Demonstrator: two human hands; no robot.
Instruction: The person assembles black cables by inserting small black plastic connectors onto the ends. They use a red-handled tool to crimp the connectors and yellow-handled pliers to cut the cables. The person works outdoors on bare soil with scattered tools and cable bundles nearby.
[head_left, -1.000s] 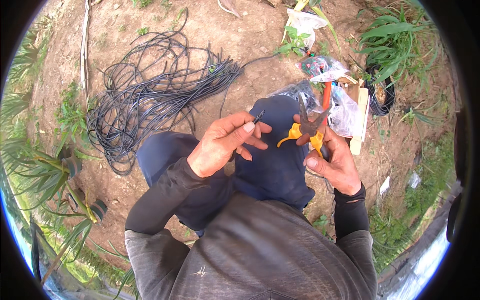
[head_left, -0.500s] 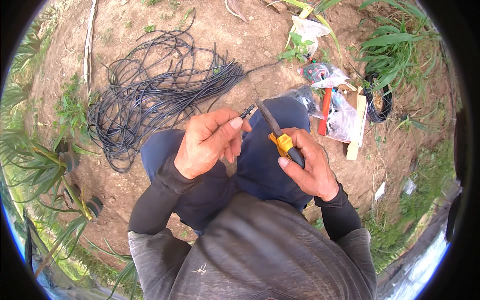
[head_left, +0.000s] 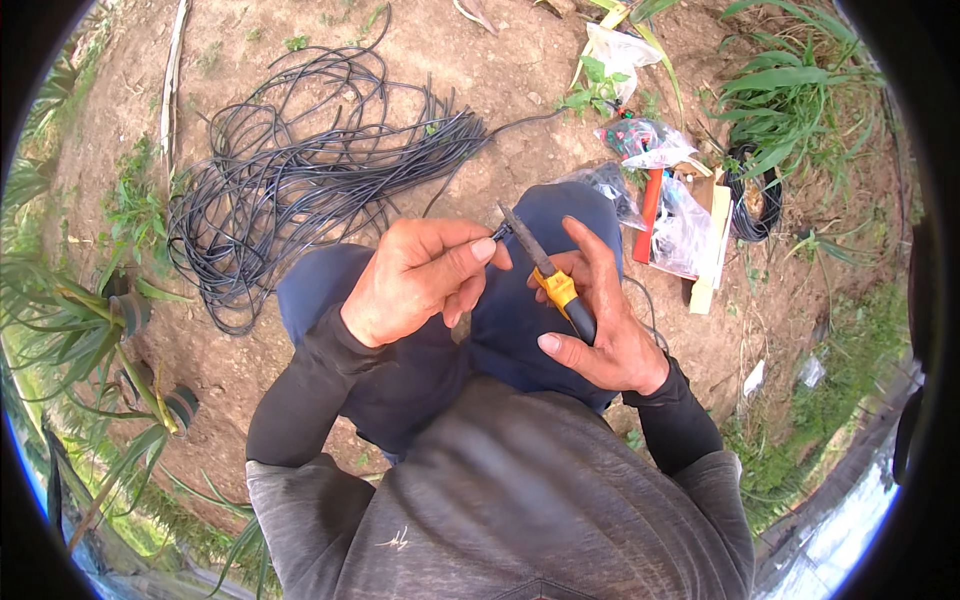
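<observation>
My left hand (head_left: 420, 280) pinches the end of a thin black tube (head_left: 498, 232) between thumb and fingers, over my knees in dark blue trousers. My right hand (head_left: 600, 320) grips pliers (head_left: 548, 278) with yellow and black handles. The grey jaws of the pliers point up and left, and their tip meets the tube end beside my left thumb. Both hands are close together in the middle of the view.
A big tangled bundle of black tubing (head_left: 300, 180) lies on bare soil at upper left. Clear plastic bags (head_left: 680, 220), a red-handled tool (head_left: 648, 212) and a wooden piece (head_left: 712, 260) lie right of my knee. A black coil (head_left: 752, 200) and grass sit at the right; plants line the left.
My right hand turned the pliers from pointing upward with handles spread to lying closed across the palm, tip brought against the tube end. My left hand shifted slightly toward the centre.
</observation>
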